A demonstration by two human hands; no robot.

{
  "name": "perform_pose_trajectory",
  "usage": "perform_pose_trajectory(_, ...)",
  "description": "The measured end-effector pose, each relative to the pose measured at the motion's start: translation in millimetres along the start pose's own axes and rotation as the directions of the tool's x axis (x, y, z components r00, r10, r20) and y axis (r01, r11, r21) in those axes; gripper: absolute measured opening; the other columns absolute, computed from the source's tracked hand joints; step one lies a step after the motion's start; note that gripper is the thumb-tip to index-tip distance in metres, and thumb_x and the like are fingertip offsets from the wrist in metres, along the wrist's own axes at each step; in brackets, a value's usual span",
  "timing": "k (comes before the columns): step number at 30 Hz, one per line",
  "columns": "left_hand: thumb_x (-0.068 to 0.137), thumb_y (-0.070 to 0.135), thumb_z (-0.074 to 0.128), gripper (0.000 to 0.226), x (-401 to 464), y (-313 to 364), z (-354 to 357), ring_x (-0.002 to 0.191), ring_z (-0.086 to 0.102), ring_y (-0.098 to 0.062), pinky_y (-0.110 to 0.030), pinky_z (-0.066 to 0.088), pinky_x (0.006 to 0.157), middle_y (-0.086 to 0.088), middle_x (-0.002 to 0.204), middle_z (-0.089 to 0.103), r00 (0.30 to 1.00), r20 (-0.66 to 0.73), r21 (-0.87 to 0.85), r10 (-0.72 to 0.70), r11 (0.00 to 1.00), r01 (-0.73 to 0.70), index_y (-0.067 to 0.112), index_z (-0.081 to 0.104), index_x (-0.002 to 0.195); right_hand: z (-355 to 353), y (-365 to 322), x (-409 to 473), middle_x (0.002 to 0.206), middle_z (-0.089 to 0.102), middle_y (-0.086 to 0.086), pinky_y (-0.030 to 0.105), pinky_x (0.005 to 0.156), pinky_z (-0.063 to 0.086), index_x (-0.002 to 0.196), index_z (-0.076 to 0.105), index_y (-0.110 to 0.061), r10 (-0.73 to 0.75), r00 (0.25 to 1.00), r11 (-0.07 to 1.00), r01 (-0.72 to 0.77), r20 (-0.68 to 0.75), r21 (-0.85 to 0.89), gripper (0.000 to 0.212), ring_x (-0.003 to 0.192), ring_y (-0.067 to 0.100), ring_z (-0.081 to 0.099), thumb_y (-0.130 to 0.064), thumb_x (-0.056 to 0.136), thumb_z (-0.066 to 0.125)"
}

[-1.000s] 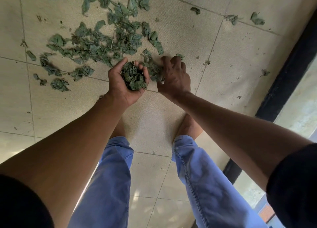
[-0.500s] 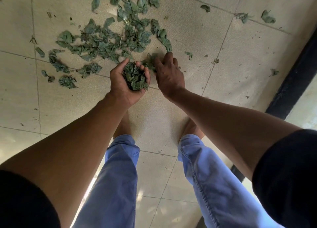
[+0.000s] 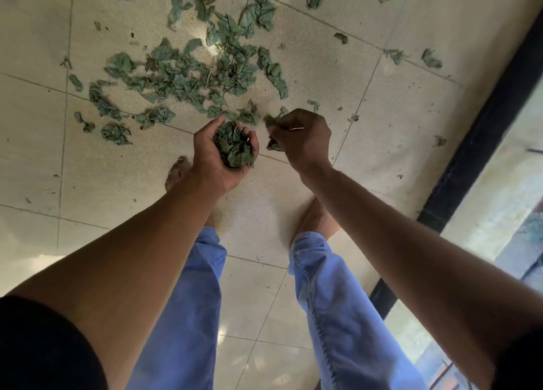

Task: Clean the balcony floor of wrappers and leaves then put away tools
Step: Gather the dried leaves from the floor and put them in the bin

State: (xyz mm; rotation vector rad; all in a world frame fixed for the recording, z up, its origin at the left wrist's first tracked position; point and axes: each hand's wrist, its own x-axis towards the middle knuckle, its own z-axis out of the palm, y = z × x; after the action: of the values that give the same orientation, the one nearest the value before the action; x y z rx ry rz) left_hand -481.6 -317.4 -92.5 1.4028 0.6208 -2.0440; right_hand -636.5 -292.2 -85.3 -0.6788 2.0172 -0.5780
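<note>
Starting at nine o'clock from the hands, a few stray curled leaves (image 3: 116, 133) lie alone on the tiled floor (image 3: 411, 102). At about eleven o'clock the main scatter of leaves (image 3: 191, 75) spreads thick across the tile joints, untouched by either hand.

In the middle the left hand (image 3: 219, 157) is cupped palm-up, fingers curled round a packed wad of leaves (image 3: 233, 146), which looks close to full. Just beside it, at three o'clock, the right hand (image 3: 302, 138) is lifted clear of the floor, its fingers pinched on a few more leaves (image 3: 271, 124), apparently bringing them across to the wad.

Further right, at one and two o'clock, single leaves (image 3: 431, 59) sit well apart near the dark frame (image 3: 482, 137) along the balcony edge.

By my reckoning the job is early: one handful gathered, most leaves still down, crumbs everywhere. I see no wrappers, no tools and no bin here, so collecting, binning and putting away all seem left to do.
</note>
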Motion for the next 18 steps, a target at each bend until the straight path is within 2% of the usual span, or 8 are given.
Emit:
perform_pose_trajectory(2,0.098,0.036,0.053,0.033,-4.0,-9.2,10.3,0.071,0.066,-0.022,-0.029,0.056,0.069,-0.007,0.083,0.066,0.999,-0.021,0.035,0.047,0.998,-0.047,0.009,0.069,0.085,-12.7,-24.6,-27.8,0.073,0.072,-0.006,0.019,0.061,0.054,0.081,0.076,-0.009,-0.046,0.999,0.988,0.043,0.016,0.146,0.007,0.066,0.001,0.068,-0.009,0.081,0.083)
perform_pose_trajectory(3,0.099,0.036,0.052,0.033,-6.1,-14.1,15.7,0.074,0.069,-0.022,-0.028,0.056,0.070,-0.007,0.085,0.069,0.998,-0.024,0.058,0.065,0.996,-0.064,0.010,0.070,0.089,-15.2,-33.0,-38.6,0.075,0.073,-0.004,0.020,0.062,0.054,0.081,0.076,-0.009,-0.088,0.996,0.984,0.086,0.007,0.155,0.007,0.068,0.004,0.068,-0.009,0.081,0.083)
perform_pose_trajectory(5,0.102,0.034,0.048,0.035,-11.6,-24.0,27.3,0.080,0.072,-0.024,-0.030,0.059,0.072,-0.010,0.085,0.073,0.998,0.013,0.075,0.066,0.995,-0.066,0.008,0.070,0.095,-14.7,-42.6,-52.6,0.080,0.072,-0.003,0.026,0.067,0.056,0.081,0.075,-0.013,-0.193,0.980,0.979,0.195,-0.044,0.062,0.007,0.074,0.009,0.067,-0.009,0.079,0.081)
perform_pose_trajectory(7,0.105,0.029,0.041,0.038,-16.7,-33.2,38.1,0.072,0.071,-0.024,-0.028,0.059,0.065,-0.011,0.075,0.068,0.996,0.075,0.042,0.049,0.998,-0.052,0.007,0.064,0.084,-10.0,-42.5,-56.3,0.084,0.067,0.000,0.026,0.070,0.052,0.080,0.075,-0.014,-0.287,0.954,0.957,0.281,-0.092,-0.067,0.009,0.075,0.012,0.063,-0.007,0.075,0.079)
perform_pose_trajectory(9,0.107,0.030,0.039,0.041,-21.2,-40.7,45.7,0.067,0.068,-0.022,-0.025,0.058,0.062,-0.008,0.070,0.063,0.994,0.099,0.025,0.034,0.999,-0.036,0.008,0.060,0.080,-6.3,-37.4,-56.4,0.085,0.064,0.004,0.027,0.066,0.047,0.080,0.074,-0.011,-0.378,0.919,0.914,0.351,-0.112,-0.202,0.011,0.074,0.017,0.059,-0.003,0.073,0.075)
perform_pose_trajectory(13,0.108,0.040,0.039,0.043,-24.9,-49.0,45.8,0.074,0.068,-0.020,-0.025,0.057,0.071,-0.005,0.076,0.061,0.988,0.144,0.085,0.049,0.994,-0.062,0.012,0.058,0.082,-3.5,-28.7,-56.0,0.087,0.060,0.009,0.034,0.058,0.047,0.085,0.072,-0.007,-0.458,0.888,0.823,0.412,-0.028,-0.392,0.005,0.072,0.026,0.058,-0.006,0.080,0.071)
perform_pose_trajectory(18,0.107,0.044,0.040,0.040,-21.4,-47.0,32.8,0.080,0.063,-0.018,-0.029,0.056,0.076,-0.002,0.082,0.054,0.977,0.214,0.122,-0.015,0.992,-0.011,0.014,0.052,0.083,-1.7,-35.9,-65.5,0.086,0.058,0.012,0.030,0.057,0.037,0.084,0.069,-0.005,-0.490,0.860,0.707,0.489,0.145,-0.511,0.006,0.069,0.027,0.056,-0.005,0.090,0.066)
